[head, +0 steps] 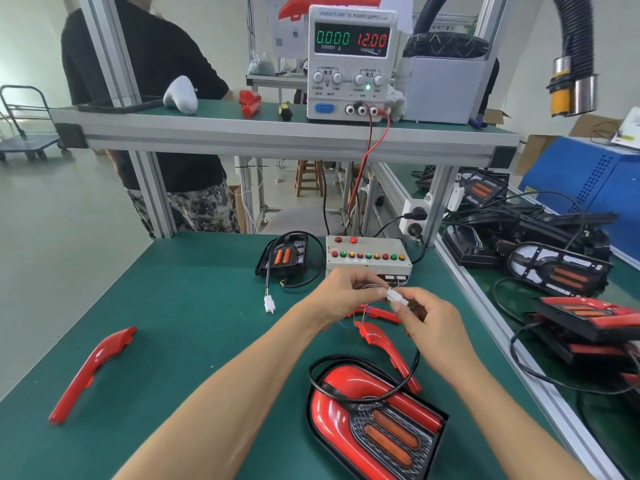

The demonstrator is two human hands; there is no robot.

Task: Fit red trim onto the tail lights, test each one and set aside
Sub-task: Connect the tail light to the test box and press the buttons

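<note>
Tail light (pixel 374 420), red trim fitted, lies nearest the tester box (pixel 367 256); left hand (pixel 341 294) and right hand (pixel 431 318) fingers pinch white connectors (pixel 396 296) for mating.

tail light (pixel 375 422) with red trim fitted, being laid flat near the bench's front edge, cable looped over it | white connector (pixel 396 295) being pinched above the bench | loose red trim (pixel 90 371) being left toward the left edge | untrimmed tail light (pixel 282 255) being kept near the back edge
</note>
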